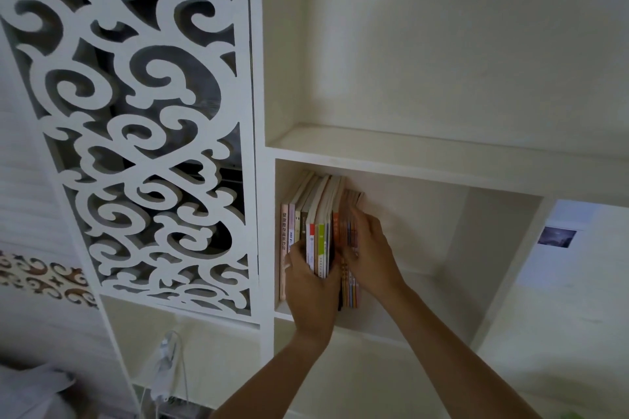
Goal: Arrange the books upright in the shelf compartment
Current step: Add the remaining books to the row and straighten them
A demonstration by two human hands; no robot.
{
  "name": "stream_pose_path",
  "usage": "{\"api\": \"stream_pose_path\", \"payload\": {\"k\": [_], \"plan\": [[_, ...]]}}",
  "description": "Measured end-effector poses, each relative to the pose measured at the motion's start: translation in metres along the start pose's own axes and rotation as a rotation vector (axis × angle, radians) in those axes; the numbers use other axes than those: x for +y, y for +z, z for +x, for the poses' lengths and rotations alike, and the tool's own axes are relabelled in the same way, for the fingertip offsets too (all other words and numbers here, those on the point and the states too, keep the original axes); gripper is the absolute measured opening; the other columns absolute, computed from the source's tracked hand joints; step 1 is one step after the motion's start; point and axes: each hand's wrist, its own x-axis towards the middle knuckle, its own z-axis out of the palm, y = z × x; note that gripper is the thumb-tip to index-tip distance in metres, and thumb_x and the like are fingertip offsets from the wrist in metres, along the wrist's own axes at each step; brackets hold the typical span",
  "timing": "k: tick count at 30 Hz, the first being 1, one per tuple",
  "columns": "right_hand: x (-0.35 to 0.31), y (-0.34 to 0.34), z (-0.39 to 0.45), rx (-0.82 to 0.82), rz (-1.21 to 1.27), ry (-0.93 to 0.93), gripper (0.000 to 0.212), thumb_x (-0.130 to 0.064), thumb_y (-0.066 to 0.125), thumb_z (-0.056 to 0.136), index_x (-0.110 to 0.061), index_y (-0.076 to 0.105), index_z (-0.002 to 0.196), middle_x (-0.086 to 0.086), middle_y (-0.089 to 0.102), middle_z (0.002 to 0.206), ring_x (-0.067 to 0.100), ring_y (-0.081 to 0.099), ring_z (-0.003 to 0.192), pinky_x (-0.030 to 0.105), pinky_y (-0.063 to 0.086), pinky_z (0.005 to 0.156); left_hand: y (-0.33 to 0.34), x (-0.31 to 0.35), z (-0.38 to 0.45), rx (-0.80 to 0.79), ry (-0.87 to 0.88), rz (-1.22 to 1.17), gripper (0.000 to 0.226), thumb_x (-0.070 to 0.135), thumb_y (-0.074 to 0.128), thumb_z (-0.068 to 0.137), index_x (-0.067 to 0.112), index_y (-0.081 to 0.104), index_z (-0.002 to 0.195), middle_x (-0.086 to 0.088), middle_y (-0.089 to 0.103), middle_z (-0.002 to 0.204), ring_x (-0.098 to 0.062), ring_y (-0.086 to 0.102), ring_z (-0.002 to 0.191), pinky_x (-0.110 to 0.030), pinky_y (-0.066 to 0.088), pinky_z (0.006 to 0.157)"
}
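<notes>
Several thin books (321, 231) stand upright at the left end of a white shelf compartment (425, 286), spines facing me. A pink-spined book (283, 248) leans against the compartment's left wall. My left hand (311, 286) wraps around the lower spines of the middle books, with green and red spines showing above its fingers. My right hand (369, 248) presses flat on the right side of the orange-spined books (350, 292) at the row's right end. The bottoms of several books are hidden behind my left hand.
A carved white scrollwork panel (143, 119) stands left of the shelf. A higher compartment (442, 61) sits above. At right an opening (558, 248) shows a wall with a small picture. A white cable and plug (166, 371) hang lower left.
</notes>
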Motion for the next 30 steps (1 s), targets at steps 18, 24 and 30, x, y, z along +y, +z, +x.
{"api": "stream_pose_path", "payload": {"k": [18, 24, 30], "plan": [[-0.016, 0.005, -0.024, 0.006, -0.023, 0.105, 0.082, -0.025, 0.065, 0.097, -0.043, 0.013, 0.159, 0.015, 0.025, 0.156, 0.036, 0.055, 0.126, 0.046, 0.054, 0.098, -0.044, 0.005, -0.021, 0.004, 0.081, 0.035, 0.056, 0.052, 0.074, 0.087, 0.025, 0.052, 0.131, 0.001, 0.068, 0.114, -0.014, 0.070, 0.098, -0.038, 0.063, 0.076], [-0.030, 0.004, -0.031, -0.037, 0.032, 0.082, 0.097, -0.020, 0.068, 0.093, -0.047, 0.000, 0.158, 0.016, 0.033, 0.150, 0.036, 0.059, 0.118, 0.043, 0.053, 0.094, -0.072, 0.022, -0.029, 0.042, 0.116, -0.010, 0.057, 0.059, 0.065, 0.085, 0.018, 0.060, 0.124, 0.001, 0.066, 0.102, -0.011, 0.067, 0.087, -0.032, 0.062, 0.070], [-0.039, 0.006, -0.039, -0.034, 0.056, 0.086, 0.092, -0.032, 0.069, 0.092, -0.047, 0.006, 0.157, 0.013, 0.027, 0.152, 0.039, 0.059, 0.120, 0.055, 0.056, 0.097, -0.092, 0.036, -0.025, 0.036, 0.147, -0.018, 0.046, 0.056, 0.064, 0.085, 0.024, 0.058, 0.117, 0.004, 0.065, 0.098, -0.001, 0.065, 0.084, -0.019, 0.058, 0.068]]}}
